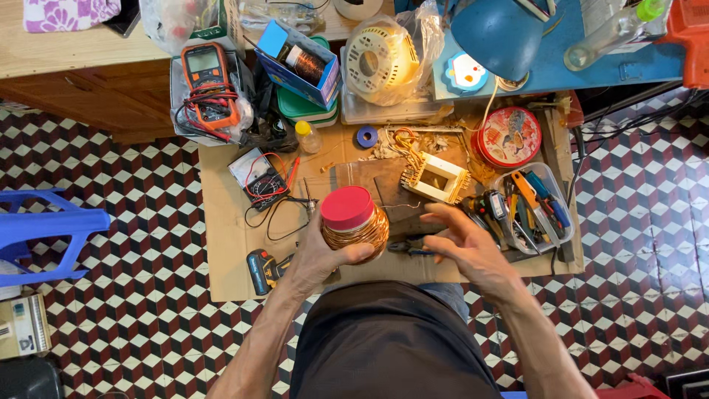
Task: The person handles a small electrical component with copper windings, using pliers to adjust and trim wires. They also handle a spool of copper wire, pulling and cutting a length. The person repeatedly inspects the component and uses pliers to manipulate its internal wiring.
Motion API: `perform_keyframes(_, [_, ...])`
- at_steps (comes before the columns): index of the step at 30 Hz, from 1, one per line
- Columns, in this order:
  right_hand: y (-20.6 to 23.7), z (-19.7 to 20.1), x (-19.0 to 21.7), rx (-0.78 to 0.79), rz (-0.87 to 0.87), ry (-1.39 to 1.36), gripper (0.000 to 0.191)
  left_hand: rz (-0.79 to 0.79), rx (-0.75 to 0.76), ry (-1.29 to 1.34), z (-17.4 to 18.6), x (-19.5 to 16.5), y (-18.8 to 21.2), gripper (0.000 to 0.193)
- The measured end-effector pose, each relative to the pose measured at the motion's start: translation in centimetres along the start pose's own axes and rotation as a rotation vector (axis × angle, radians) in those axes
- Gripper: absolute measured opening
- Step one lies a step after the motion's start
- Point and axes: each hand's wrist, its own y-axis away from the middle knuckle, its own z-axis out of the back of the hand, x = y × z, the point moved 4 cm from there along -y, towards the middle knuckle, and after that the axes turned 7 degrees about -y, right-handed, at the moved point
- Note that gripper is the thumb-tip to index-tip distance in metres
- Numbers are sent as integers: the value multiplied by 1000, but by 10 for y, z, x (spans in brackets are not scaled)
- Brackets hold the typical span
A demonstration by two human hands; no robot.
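I see the left hand clamped on a spool of copper wire with a red cap. The hand grips it from the side and below, so the spool stays upright and its winding is free on the far side. It is held in the air above the cardboard sheet that covers the low tabletop, in front of my knees.

The right hand is open, fingers spread apart and a little blurred, and it holds nothing. It is just beside the spool, to the right. A thin wire seems to run from the spool toward a small rectangular coil frame that lies on the cardboard behind; I cannot tell if the fingers touch it.

Pliers lie under the right hand. A clear tray of tools stands at the right, near for reaching, and a black meter at the left.
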Motion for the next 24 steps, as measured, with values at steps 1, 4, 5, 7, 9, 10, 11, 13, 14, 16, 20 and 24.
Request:
perform_keyframes(1, [-4, -10, -5, -9, -6, -180, 54, -11, 17, 28, -4, -2, -1, 92])
perform_keyframes(4, [-14, -34, -9, -57, 68, -605, 41, -19, 43, 78, -13, -5, -1, 91])
perform_keyframes(5, [-14, -37, -6, -93, 161, -665, 36, -13, 41, 73, -15, -6, 0, 91])
perform_keyframes(7, [-8, -40, 0, -195, 280, -589, 30, 8, 41, 82, -21, -5, 1, 90])
perform_keyframes(9, [4, -40, 8, -312, 330, -320, 24, 36, 39, 106, -26, -3, 2, 90])
perform_keyframes(10, [10, -42, 15, -350, 406, -196, 22, 41, 40, 172, -30, -2, 2, 90])
perform_keyframes(11, [17, -45, 22, -387, 482, -72, 20, 47, 41, 239, -35, -1, 2, 89])
perform_keyframes(13, [26, -48, 34, -430, 592, 117, 17, 60, 37, 349, -44, 0, 3, 88])
perform_keyframes(14, [29, -49, 39, -434, 629, 179, 16, 67, 29, 392, -47, 0, 4, 88])
perform_keyframes(16, [34, -51, 47, -443, 671, 277, 16, 82, 22, 443, -53, 0, 6, 87])
perform_keyframes(20, [36, -52, 54, -403, 659, 377, 19, 60, -8, 458, -53, -5, 8, 84])
perform_keyframes(24, [37, -51, 48, -289, 566, 292, 29, -47, -50, 302, -46, -12, 12, 81])
